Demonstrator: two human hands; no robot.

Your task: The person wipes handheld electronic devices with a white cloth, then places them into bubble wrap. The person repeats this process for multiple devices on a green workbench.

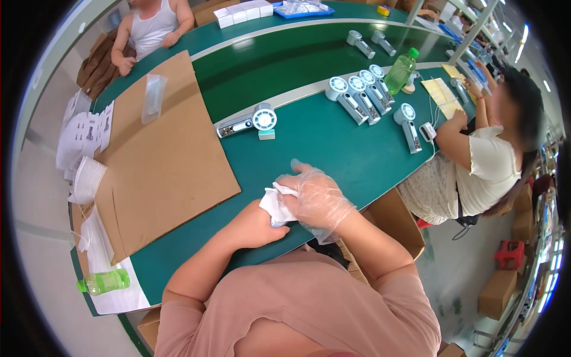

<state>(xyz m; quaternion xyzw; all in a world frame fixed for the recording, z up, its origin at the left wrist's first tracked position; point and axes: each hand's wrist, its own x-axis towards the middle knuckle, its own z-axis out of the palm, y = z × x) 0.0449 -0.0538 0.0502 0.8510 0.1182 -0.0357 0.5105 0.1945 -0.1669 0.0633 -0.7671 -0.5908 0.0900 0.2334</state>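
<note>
Both hands meet low over the near edge of the green table (351, 172), in front of my body. My right hand (324, 199) wears a clear plastic glove and presses a crumpled white cloth (275, 205). My left hand (250, 227) is bare and curled around something beneath the cloth. Only a small greyish bit shows there, so its kind is hidden. Beyond my hands, a grey-blue handheld fan (264, 118) lies beside a small white and teal block (267, 135). Several similar fans (361, 98) lie farther right, with a single fan (408, 126) nearer.
A large cardboard sheet (166, 166) covers the table's left, with a clear plastic tray (153, 98) on it. A green bottle (401, 71) stands at right; another bottle (107, 281) lies at left. A co-worker (482, 149) sits at right. Beyond runs a green belt (256, 65).
</note>
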